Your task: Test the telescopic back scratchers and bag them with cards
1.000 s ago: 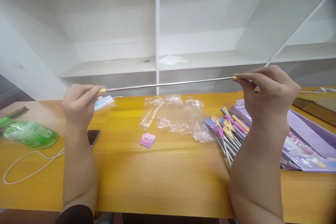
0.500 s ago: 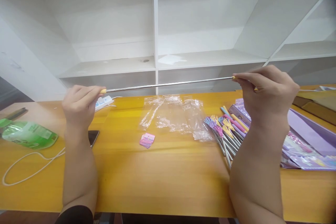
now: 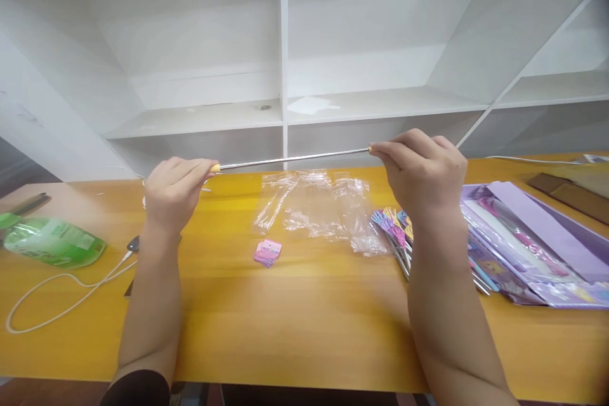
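Observation:
Above the table, a telescopic back scratcher with a thin silver rod is stretched level between my two hands. My left hand pinches its yellow end on the left. At the other end, the fingers of my right hand close on another small yellow part, mostly hidden by them. A pile of back scratchers with pink, blue and yellow hand-shaped heads lies partly behind my right forearm. Clear plastic bags are spread on the table beyond a small stack of pink cards.
A purple box holding wrapped items stands at the right. On the left lie a green pouch and a looped white cable. White shelving rises behind the wooden table.
My hands have come closer together, the left moving right and the right moving left. The silver rod between them is shorter than before. Both hands keep their pinch.

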